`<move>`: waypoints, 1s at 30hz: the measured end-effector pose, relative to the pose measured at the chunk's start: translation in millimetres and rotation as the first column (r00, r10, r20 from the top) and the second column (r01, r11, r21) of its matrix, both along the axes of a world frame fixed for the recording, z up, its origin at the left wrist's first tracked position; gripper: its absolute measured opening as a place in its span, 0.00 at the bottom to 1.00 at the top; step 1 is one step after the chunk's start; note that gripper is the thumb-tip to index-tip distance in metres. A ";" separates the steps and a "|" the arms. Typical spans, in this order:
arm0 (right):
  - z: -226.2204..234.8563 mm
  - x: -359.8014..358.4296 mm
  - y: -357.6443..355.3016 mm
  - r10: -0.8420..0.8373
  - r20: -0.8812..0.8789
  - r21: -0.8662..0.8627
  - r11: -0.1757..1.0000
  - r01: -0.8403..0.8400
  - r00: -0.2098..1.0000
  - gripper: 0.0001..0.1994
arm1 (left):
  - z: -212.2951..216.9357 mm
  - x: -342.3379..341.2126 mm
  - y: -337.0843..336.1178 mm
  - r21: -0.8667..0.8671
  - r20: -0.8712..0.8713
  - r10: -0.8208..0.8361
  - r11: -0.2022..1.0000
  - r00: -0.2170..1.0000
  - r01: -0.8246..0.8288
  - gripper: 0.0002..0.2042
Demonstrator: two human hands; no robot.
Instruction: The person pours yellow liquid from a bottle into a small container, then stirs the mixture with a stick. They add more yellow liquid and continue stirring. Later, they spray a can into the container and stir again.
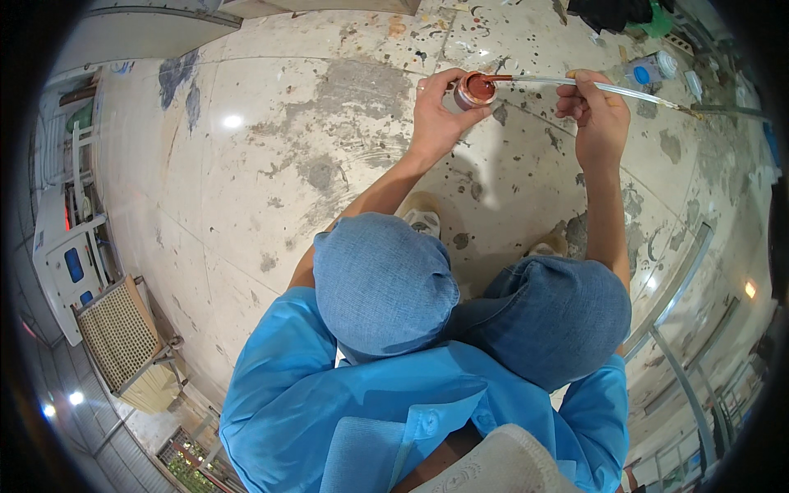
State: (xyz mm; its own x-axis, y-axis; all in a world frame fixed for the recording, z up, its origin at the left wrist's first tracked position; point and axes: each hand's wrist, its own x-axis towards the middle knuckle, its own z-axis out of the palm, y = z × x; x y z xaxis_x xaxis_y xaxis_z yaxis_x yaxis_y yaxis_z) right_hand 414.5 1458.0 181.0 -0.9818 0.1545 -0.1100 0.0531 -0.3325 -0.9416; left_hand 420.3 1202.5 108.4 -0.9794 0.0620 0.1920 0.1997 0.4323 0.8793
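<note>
A small jar of reddish-brown paint (474,92) is gripped in my left hand (438,115), with fingers and thumb wrapped round its sides and its open top facing up. To the right of it, my right hand (599,115) pinches a long, thin white-handled stick, which looks like a paintbrush (546,80). The brush lies nearly level, and its reddish-brown end rests at the jar's mouth, over or in the paint. Its far end slants down to the right past my hand. Both hands are out beyond my bent knees, above the stained floor.
The pale tiled floor (238,164) is spotted with grey patches and dark drips. A clear container with a blue lid (649,69) lies at the upper right, near dark and green bags. Metal frames (678,279) stand on the right. A woven-seat chair (123,333) is at the left.
</note>
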 end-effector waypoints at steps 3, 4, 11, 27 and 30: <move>-6.8 0.9 6.0 -0.001 0.005 -0.035 0.999 0.001 1.000 0.13 | 0.6 1.1 -0.4 -0.013 0.014 -0.010 1.000 1.000 0.011 0.31; -8.3 1.1 7.2 0.002 -0.007 -0.051 0.999 -0.002 1.000 0.13 | 1.0 1.9 -0.3 -0.035 0.009 -0.010 0.999 1.000 0.010 0.31; -7.5 1.0 9.6 0.026 -0.038 -0.055 0.998 -0.028 0.999 0.13 | 2.6 2.5 0.8 0.007 0.005 0.001 1.000 1.000 -0.001 0.31; 4.9 15.2 -10.9 0.235 -0.075 0.304 0.931 -0.202 0.969 0.10 | 5.2 2.8 1.7 -0.011 0.012 -0.013 1.000 1.000 0.013 0.30; 8.1 19.2 -15.1 0.240 -0.087 0.377 0.906 -0.191 0.967 0.10 | 5.5 3.1 2.2 0.015 0.032 -0.022 1.000 0.999 0.021 0.30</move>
